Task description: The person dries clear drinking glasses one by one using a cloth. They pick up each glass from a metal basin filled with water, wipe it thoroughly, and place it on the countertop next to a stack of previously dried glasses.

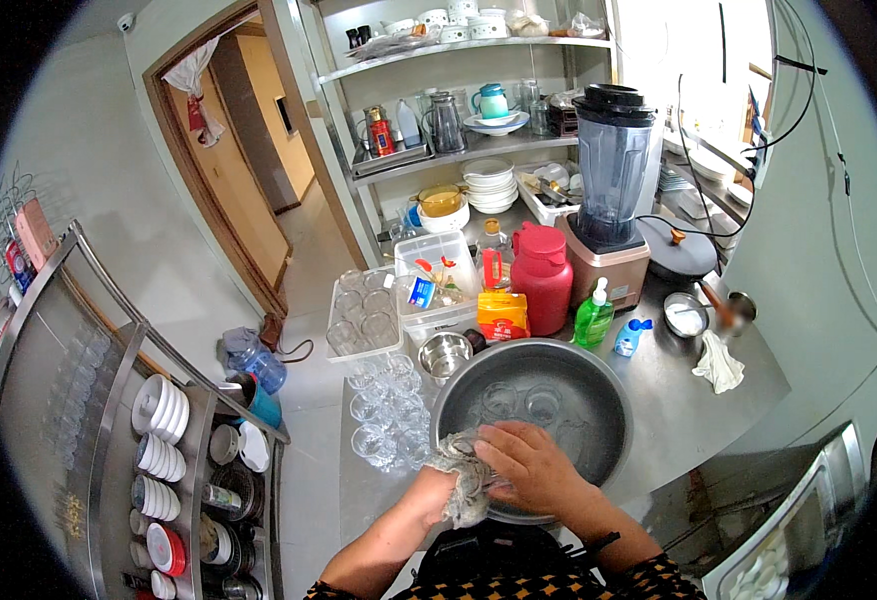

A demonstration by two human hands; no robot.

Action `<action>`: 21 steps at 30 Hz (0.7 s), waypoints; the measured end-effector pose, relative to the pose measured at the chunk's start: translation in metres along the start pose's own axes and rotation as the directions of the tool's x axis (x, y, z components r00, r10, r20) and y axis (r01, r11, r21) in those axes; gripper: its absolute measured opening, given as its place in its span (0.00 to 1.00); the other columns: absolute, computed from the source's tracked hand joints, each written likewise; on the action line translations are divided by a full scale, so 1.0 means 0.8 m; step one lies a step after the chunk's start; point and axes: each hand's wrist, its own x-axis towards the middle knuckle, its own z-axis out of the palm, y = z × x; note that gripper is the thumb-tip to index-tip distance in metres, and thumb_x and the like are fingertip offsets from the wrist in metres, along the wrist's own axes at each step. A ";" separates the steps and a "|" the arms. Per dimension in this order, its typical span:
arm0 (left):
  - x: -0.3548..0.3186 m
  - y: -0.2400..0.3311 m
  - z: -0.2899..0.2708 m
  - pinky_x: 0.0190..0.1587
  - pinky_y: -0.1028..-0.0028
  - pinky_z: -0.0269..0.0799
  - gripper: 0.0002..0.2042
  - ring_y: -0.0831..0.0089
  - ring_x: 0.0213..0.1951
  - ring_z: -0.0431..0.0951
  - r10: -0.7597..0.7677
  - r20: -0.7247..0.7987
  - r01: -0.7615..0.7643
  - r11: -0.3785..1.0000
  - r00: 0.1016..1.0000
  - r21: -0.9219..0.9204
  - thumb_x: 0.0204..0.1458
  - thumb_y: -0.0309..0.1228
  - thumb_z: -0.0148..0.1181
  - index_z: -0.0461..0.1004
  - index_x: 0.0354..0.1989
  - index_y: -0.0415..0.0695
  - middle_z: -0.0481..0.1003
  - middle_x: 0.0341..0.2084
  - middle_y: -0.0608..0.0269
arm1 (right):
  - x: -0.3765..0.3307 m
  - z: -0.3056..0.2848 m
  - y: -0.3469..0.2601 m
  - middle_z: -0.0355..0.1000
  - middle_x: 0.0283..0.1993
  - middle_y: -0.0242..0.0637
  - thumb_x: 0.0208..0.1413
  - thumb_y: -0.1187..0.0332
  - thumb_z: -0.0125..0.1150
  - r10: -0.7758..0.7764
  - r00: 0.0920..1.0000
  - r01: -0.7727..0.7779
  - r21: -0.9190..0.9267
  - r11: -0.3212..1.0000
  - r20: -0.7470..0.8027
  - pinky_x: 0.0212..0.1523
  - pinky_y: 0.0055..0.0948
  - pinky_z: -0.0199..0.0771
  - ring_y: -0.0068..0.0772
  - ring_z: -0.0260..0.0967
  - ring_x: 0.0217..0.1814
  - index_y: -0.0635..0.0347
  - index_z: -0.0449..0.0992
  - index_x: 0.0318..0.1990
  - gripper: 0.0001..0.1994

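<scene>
A large dark grey basin (614, 400) stands at the table's near edge, with several drinking glasses (543, 403) lying in its water. Over its near left rim, my left hand (441, 492) is closed in a wet grey cloth (462, 468), which covers most of its fingers. Against the cloth, my right hand (531, 468) curls its fingers round something mostly hidden beneath them; a small clear patch shows there, too little to name. Left of the basin, several clear glasses (389, 410) stand grouped on the metal table (694, 425).
Behind the basin are a steel bowl (446, 356), a yellow-red packet (503, 316), a red jug (541, 280), a green pump bottle (594, 318) and a blender (609, 190). A white crate of glasses (367, 352) sits far left. A dish rack (199, 470) stands beyond the left aisle.
</scene>
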 end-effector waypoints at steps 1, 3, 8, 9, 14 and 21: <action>-0.002 0.004 0.004 0.36 0.75 0.70 0.14 0.74 0.36 0.71 0.001 -0.002 -0.001 1.000 1.000 -0.012 0.48 0.25 0.51 0.65 0.44 0.39 0.69 0.37 0.61 | -0.001 0.001 0.005 0.58 0.52 0.45 0.27 0.65 0.68 -0.039 0.999 0.040 0.031 0.999 -0.038 0.50 0.41 0.59 0.47 0.57 0.51 0.59 0.60 0.49 0.35; -0.004 0.004 0.005 0.35 0.75 0.71 0.13 0.74 0.35 0.71 -0.037 0.001 0.037 0.996 0.999 -0.080 0.48 0.25 0.51 0.65 0.44 0.39 0.70 0.36 0.60 | -0.003 0.002 0.010 0.58 0.52 0.45 0.29 0.63 0.68 -0.004 0.991 0.025 0.155 0.988 -0.137 0.51 0.41 0.58 0.47 0.56 0.52 0.59 0.61 0.49 0.34; -0.005 -0.004 -0.001 0.35 0.74 0.71 0.12 0.72 0.34 0.72 -0.125 0.031 0.128 0.979 0.992 -0.156 0.47 0.24 0.52 0.66 0.42 0.37 0.70 0.34 0.59 | -0.017 0.012 0.020 0.58 0.51 0.49 0.33 0.59 0.67 0.155 0.986 -0.125 0.345 0.930 -0.061 0.53 0.39 0.55 0.47 0.55 0.54 0.60 0.61 0.49 0.33; -0.003 -0.006 -0.003 0.34 0.74 0.71 0.12 0.72 0.34 0.72 -0.119 0.024 0.121 0.985 0.993 -0.122 0.47 0.24 0.52 0.66 0.41 0.37 0.71 0.34 0.59 | -0.016 0.011 0.018 0.58 0.51 0.48 0.33 0.59 0.67 0.174 0.984 -0.150 0.365 0.919 -0.033 0.54 0.39 0.55 0.47 0.55 0.54 0.61 0.61 0.49 0.33; 0.016 -0.021 -0.038 0.38 0.72 0.68 0.12 0.68 0.37 0.71 0.140 -0.034 -0.101 0.841 0.990 0.531 0.47 0.28 0.52 0.67 0.41 0.39 0.71 0.35 0.58 | -0.012 0.009 0.011 0.59 0.49 0.47 0.33 0.62 0.68 0.203 0.978 -0.201 0.489 0.849 0.050 0.50 0.34 0.58 0.45 0.56 0.51 0.61 0.63 0.47 0.31; 0.024 -0.003 -0.047 0.40 0.73 0.67 0.17 0.71 0.36 0.72 0.479 0.427 -0.381 -0.195 0.767 0.904 0.41 0.33 0.58 0.68 0.41 0.43 0.71 0.35 0.60 | -0.010 0.004 0.001 0.59 0.48 0.43 0.37 0.65 0.65 0.469 0.791 -0.594 0.674 0.439 0.392 0.47 0.30 0.62 0.30 0.55 0.53 0.62 0.58 0.51 0.32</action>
